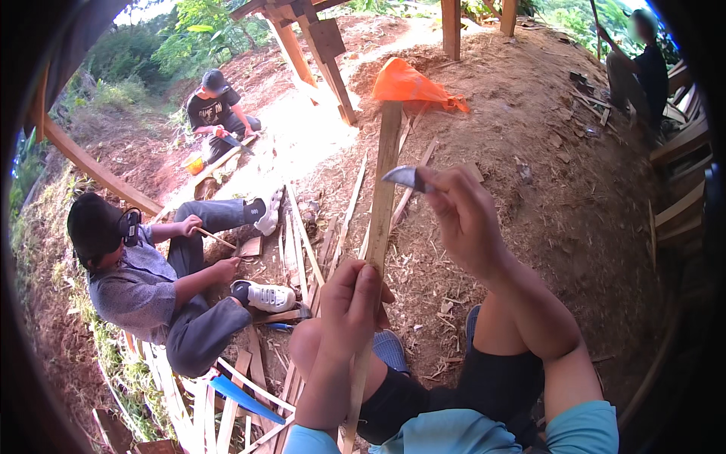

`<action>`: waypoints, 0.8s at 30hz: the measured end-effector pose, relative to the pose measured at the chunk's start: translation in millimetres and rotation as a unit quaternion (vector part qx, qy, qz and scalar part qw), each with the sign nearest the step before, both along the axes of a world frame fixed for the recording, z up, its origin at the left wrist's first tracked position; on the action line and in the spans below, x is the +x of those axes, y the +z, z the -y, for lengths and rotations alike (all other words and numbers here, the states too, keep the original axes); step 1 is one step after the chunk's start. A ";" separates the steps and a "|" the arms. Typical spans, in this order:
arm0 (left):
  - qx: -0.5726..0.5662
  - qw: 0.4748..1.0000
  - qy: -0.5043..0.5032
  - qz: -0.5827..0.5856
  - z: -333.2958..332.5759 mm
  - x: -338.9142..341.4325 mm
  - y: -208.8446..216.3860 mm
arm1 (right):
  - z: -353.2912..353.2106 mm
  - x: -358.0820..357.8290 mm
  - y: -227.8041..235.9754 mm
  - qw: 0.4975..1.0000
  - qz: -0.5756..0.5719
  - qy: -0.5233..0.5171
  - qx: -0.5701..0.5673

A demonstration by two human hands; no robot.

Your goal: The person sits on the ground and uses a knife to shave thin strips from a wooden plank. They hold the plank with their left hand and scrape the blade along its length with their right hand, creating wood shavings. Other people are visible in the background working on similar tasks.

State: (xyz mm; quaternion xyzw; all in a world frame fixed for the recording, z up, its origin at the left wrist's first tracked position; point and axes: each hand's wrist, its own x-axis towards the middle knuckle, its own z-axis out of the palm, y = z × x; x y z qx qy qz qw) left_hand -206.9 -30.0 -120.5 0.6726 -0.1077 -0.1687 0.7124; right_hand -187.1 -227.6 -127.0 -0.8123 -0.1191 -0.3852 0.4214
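Head view, one camera. Landmark: the long wooden strip (387, 174), held upright before the person, leaning slightly, its lower end running down between the person's forearm and thigh.

Left hand (352, 303): closed round the strip below its midpoint, thumb laid along the near face, fingers wrapped behind. Right hand (463, 216): just right of the strip, toward its upper part; fingers curled tight, with a short curved blade (404, 178) jutting from the grip toward the strip. Handle hidden in the fist. Blade tip overlaps the strip's face; cannot tell whether it touches.

Ground right of the strip: bare brown soil (544, 250) strewn with shavings. Orange bag (412, 83) just beyond the strip's top end. Grey-blue shoe (389, 352) just right of the strip's lower part.

Left of the strip: loose laths (299, 246) lying on the soil, and a blue saw (246, 397) lower down among more wood. Seated co-worker in a grey shirt (144, 280) well left of the strip, a thin stick (217, 239) in one hand. Farther off, upper left of the strip, a person in a dark T-shirt (215, 110) bends over wood with a handsaw (240, 144). Another person (650, 79), well right of the strip.
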 end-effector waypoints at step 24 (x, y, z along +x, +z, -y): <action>-0.067 0.995 -0.075 -0.025 -4.4 6.9 -1.6 | -8.9 -22.6 -12.0 0.999 -0.019 0.040 -0.026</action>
